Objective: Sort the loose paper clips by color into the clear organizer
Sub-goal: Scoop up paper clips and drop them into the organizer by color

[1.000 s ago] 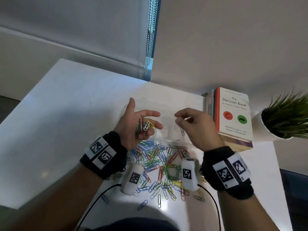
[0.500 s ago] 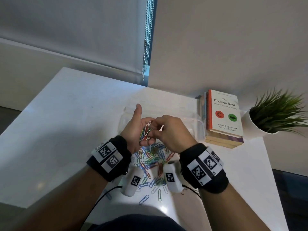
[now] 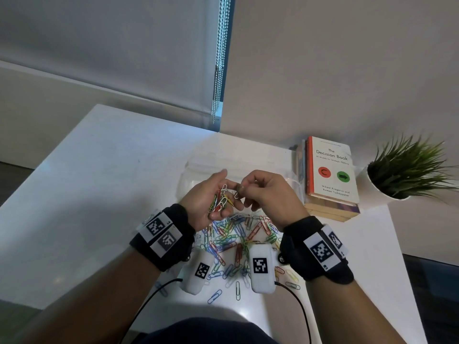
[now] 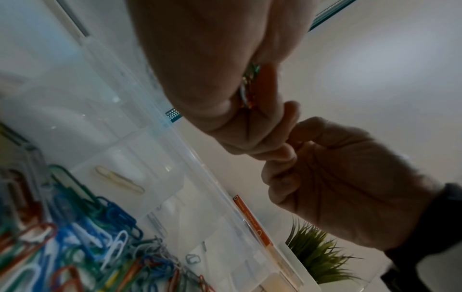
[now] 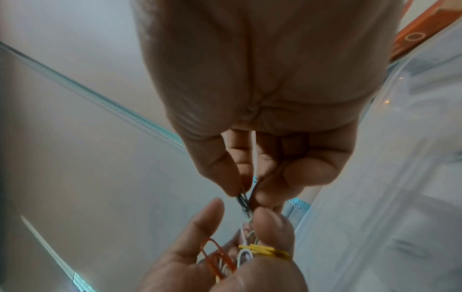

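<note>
My left hand is cupped, palm up, round a bunch of mixed paper clips; red, yellow and white ones show in the right wrist view. Thumb and forefinger of my right hand pinch a single dark clip at the edge of that bunch. Both hands hover just in front of the clear organizer. A pale clip lies in one of its compartments. The loose pile of coloured clips lies on the white table below my wrists.
A stack of books lies right of the organizer, and a potted plant stands further right. Wall and a blind with a bead chain close the far side. The table's left half is bare.
My right hand came left from over the organizer to my left hand and now pinches one clip at the bunch. My left hand kept its clips.
</note>
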`<control>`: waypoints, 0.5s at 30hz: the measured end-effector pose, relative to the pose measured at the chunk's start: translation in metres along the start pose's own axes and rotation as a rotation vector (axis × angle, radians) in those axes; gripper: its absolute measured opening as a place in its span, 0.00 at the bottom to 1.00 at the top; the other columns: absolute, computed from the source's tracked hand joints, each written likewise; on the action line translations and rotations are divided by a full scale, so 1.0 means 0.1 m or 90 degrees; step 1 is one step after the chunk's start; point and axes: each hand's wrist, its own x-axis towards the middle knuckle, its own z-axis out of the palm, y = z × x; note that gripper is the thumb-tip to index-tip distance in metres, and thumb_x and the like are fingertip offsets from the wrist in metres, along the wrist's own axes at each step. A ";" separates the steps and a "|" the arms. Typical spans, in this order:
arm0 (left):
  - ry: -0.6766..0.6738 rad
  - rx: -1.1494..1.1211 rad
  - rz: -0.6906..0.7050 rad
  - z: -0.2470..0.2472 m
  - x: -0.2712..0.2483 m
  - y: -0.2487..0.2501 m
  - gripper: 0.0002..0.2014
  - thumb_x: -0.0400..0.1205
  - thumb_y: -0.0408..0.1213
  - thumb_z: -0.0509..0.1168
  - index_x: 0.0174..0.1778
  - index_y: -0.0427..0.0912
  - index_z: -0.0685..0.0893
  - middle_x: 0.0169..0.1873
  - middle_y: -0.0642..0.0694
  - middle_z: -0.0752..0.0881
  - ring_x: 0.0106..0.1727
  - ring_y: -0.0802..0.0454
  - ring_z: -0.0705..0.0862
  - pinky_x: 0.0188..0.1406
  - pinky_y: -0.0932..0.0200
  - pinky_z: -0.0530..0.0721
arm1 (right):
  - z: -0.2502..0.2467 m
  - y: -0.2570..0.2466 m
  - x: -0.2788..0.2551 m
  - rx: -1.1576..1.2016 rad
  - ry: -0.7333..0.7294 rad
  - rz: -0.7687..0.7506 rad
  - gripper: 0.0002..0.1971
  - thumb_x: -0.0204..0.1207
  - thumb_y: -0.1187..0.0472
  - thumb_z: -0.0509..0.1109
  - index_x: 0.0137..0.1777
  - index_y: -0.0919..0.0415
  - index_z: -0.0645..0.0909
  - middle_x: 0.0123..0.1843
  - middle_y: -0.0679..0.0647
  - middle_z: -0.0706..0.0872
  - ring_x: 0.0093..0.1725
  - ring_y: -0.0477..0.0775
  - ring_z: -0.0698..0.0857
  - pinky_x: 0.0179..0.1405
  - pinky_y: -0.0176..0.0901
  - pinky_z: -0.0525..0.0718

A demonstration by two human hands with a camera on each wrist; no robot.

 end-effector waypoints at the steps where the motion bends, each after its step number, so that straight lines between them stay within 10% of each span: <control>1: 0.005 0.014 0.009 0.00 0.00 -0.01 0.21 0.88 0.48 0.53 0.50 0.32 0.80 0.31 0.33 0.84 0.18 0.52 0.72 0.10 0.68 0.60 | 0.00 0.00 0.00 0.011 0.002 0.003 0.03 0.71 0.72 0.69 0.38 0.66 0.82 0.28 0.59 0.84 0.29 0.51 0.80 0.31 0.43 0.76; 8: 0.029 0.131 0.057 0.02 -0.01 -0.02 0.07 0.82 0.26 0.64 0.38 0.34 0.80 0.30 0.37 0.84 0.19 0.54 0.70 0.13 0.69 0.59 | -0.04 0.04 -0.01 0.092 0.033 0.031 0.06 0.72 0.76 0.66 0.42 0.66 0.80 0.31 0.64 0.83 0.27 0.54 0.80 0.27 0.43 0.77; 15: 0.063 0.171 0.091 0.09 0.00 0.00 0.06 0.80 0.26 0.66 0.37 0.35 0.82 0.29 0.37 0.84 0.19 0.54 0.69 0.14 0.70 0.62 | -0.05 0.08 0.01 0.109 0.028 0.019 0.05 0.73 0.78 0.68 0.46 0.72 0.81 0.31 0.65 0.81 0.27 0.54 0.82 0.29 0.43 0.81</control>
